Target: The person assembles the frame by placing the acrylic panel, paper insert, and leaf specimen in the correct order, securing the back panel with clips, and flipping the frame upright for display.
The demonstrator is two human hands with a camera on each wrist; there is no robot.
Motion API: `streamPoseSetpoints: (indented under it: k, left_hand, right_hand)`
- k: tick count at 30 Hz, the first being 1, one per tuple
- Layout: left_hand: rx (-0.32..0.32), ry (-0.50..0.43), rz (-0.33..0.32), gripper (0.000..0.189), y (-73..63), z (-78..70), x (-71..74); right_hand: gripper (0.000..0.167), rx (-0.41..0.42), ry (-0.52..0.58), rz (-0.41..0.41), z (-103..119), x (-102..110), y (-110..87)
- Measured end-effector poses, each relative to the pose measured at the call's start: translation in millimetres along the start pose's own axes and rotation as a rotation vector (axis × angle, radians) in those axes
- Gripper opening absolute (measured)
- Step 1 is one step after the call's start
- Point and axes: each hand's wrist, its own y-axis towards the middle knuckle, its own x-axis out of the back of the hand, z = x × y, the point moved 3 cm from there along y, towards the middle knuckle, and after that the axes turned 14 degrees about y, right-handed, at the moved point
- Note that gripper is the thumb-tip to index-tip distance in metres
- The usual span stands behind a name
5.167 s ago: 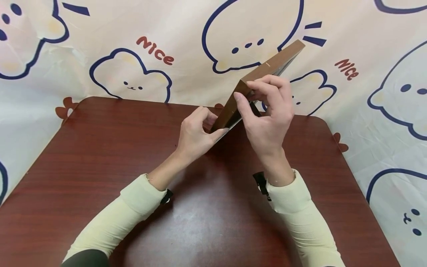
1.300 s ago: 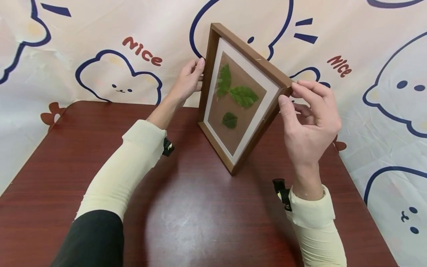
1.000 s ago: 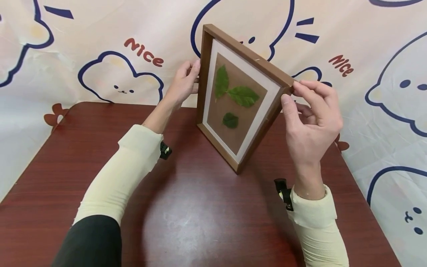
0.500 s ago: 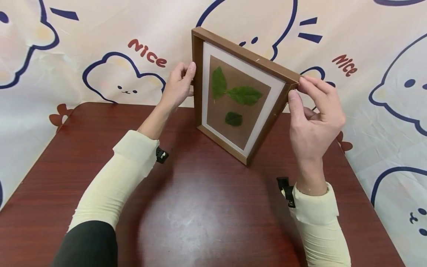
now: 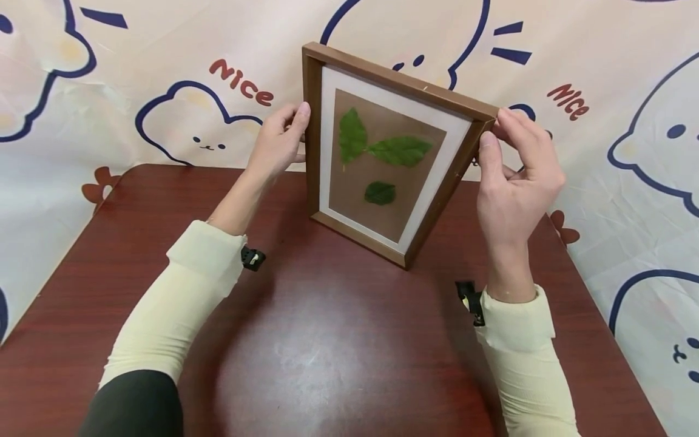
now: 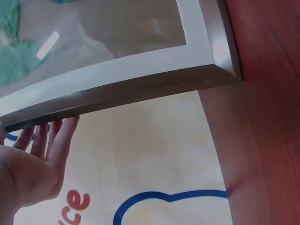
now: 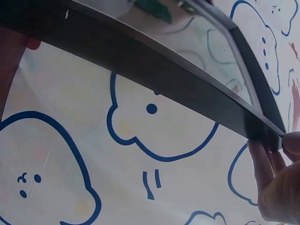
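Observation:
A brown picture frame (image 5: 357,233) stands tilted over the table in the head view, its front facing me. Inside its white mat, green leaves (image 5: 400,150) lie on a brown backing. My left hand (image 5: 278,138) holds the frame's left side, thumb at the front edge and the other fingers partly behind it. At the upper right corner, my right hand (image 5: 519,173) pinches the frame between thumb and fingers. The left wrist view shows the left fingers (image 6: 65,136) against the frame's side. In the right wrist view the right hand (image 7: 279,183) grips the corner.
The dark red-brown table (image 5: 327,364) spreads beneath both arms. Behind it hangs a pale cloth (image 5: 180,36) printed with blue-outlined cartoon shapes and red words. A small black camera (image 5: 252,258) sits at the left wrist, and another black device (image 5: 471,302) at the right.
Earlier the frame was seen edge-on with both hands close together. It has since turned to face me more fully. Over the last second my left hand has moved left and the frame's left side with it.

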Motion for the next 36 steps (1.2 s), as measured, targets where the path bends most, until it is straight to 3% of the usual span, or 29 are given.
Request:
streamPoseSetpoints:
  k: [6,13,21,29,36]
  left_hand:
    - [-0.014,0.067,-0.007,0.038,-12.1,2.7,13.8]
    - [-0.085,0.142,-0.029,0.04,-23.9,6.4,27.0]
    - [-0.077,0.168,-0.003,0.045,-32.0,12.7,39.3]
    - [-0.052,0.217,-0.016,0.046,-38.9,18.5,46.3]
    - [-0.039,0.213,-0.002,0.046,-42.5,21.9,49.0]
  right_hand:
    - [0.025,-0.024,0.004,0.041,-12.2,-5.4,5.5]
    - [0.032,-0.063,-0.01,0.109,-26.2,-14.2,8.2]
    - [0.039,-0.175,-0.009,0.171,-41.6,-27.2,12.0]
    - [0.041,-0.201,0.012,0.238,-60.1,-38.1,16.6]
    - [0.041,-0.256,-0.01,0.247,-50.1,-49.2,19.1]
